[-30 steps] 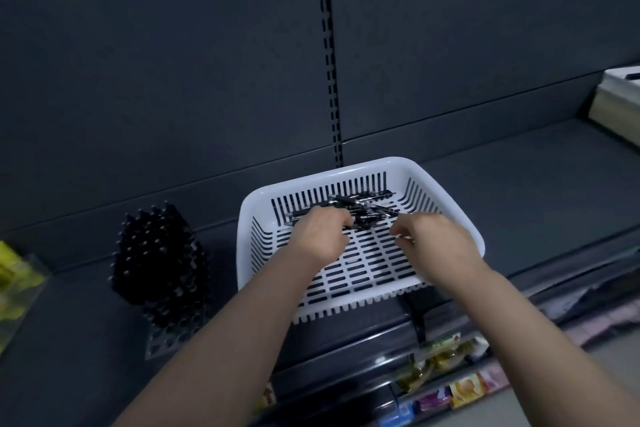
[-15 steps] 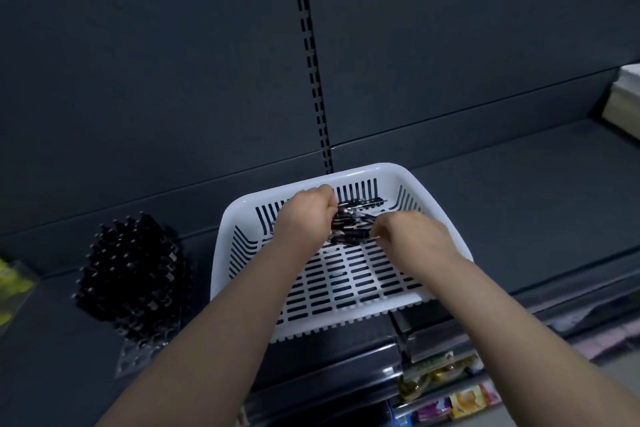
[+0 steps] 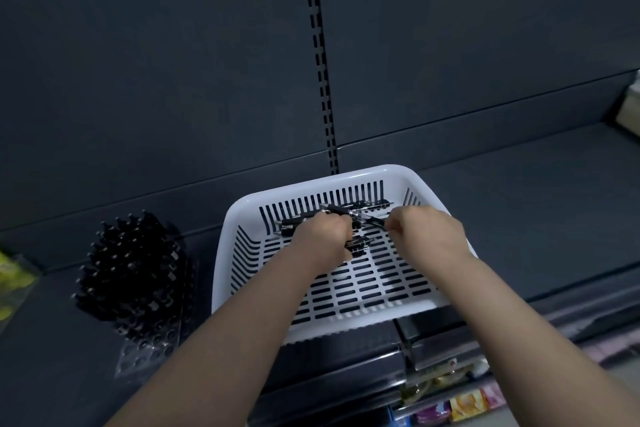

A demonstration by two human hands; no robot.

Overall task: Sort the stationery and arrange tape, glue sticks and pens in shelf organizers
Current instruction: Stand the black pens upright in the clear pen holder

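Head view: left hand (image 3: 322, 239) curls round a bunch of black pens (image 3: 360, 213) at the far end of the white basket (image 3: 227, 246). Right hand (image 3: 426, 236) pinches one pen's end. Suggest squaring the ends and tightening the bundle before lifting; the black pen rack (image 3: 135, 274) sits just left.

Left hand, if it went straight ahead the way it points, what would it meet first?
The left hand would probably meet the black pens just beyond it, then the slotted back wall of the white basket; depth is unclear.
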